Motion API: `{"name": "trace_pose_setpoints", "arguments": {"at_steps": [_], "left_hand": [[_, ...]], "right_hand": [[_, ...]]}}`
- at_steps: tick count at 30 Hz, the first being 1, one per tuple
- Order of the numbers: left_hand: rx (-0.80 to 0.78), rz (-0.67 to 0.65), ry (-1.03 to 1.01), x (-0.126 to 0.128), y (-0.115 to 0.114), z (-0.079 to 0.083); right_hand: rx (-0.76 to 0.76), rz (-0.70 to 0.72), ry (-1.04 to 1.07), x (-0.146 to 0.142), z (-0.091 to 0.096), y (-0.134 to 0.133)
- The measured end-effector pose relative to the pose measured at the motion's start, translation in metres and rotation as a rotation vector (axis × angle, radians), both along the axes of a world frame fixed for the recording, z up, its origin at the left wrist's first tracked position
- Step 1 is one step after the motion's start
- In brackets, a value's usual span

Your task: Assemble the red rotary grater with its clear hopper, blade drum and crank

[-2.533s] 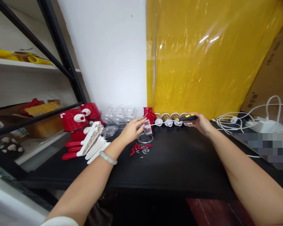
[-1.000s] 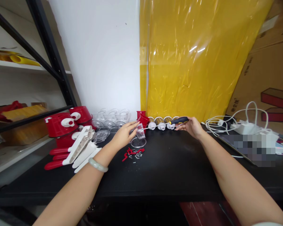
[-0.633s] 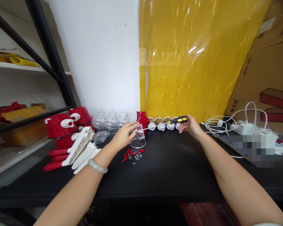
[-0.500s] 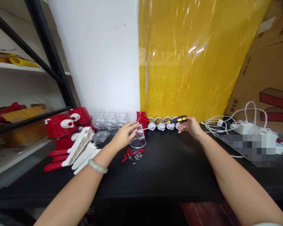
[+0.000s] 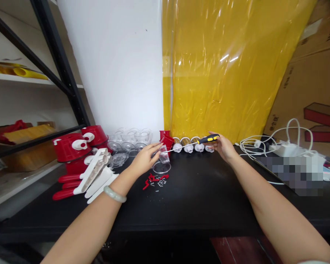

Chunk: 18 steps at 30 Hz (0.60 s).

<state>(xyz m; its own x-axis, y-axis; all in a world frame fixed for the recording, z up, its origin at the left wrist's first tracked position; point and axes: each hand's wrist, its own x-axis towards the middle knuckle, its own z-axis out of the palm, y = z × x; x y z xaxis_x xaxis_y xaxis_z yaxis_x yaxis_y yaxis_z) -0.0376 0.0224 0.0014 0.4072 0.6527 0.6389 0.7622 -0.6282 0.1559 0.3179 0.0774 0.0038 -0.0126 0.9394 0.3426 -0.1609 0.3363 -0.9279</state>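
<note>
My left hand [image 5: 145, 159] is closed on a clear plastic part [image 5: 164, 156], which stands above a clear round rim on the black table. A screwdriver [image 5: 208, 139] with a black and yellow handle lies nearly level, its shaft pointing left to the clear part. My right hand [image 5: 224, 147] has the handle's end, with fingers on both sides of it. The tip's exact seat is too small to make out. Just in front of the clear part lie small red pieces [image 5: 151, 178] and several loose screws [image 5: 162, 181].
Red housings [image 5: 68, 148] and white handle parts [image 5: 95, 174] are stacked at left, with clear plastic parts [image 5: 129, 139] behind. Red cups [image 5: 167, 141] and several white-ended metal drums [image 5: 188, 146] line the back. White cables [image 5: 253, 145] and a dark flat device [image 5: 275, 170] lie at right.
The fingers of my right hand have shifted around the screwdriver handle, one now showing above it. My left hand and the clear part stay nearly in place.
</note>
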Motion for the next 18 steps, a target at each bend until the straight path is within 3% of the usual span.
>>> {"name": "trace_pose_setpoints", "arguments": {"at_steps": [12, 18], "left_hand": [[-0.004, -0.009, -0.003, 0.0004, -0.0016, 0.0016], [-0.006, -0.007, -0.001, 0.0012, -0.0019, 0.0026]], "right_hand": [[0.05, -0.042, -0.006, 0.0027, -0.0021, 0.0012], [0.041, -0.199, -0.162, 0.0068, -0.0072, 0.0031]]}}
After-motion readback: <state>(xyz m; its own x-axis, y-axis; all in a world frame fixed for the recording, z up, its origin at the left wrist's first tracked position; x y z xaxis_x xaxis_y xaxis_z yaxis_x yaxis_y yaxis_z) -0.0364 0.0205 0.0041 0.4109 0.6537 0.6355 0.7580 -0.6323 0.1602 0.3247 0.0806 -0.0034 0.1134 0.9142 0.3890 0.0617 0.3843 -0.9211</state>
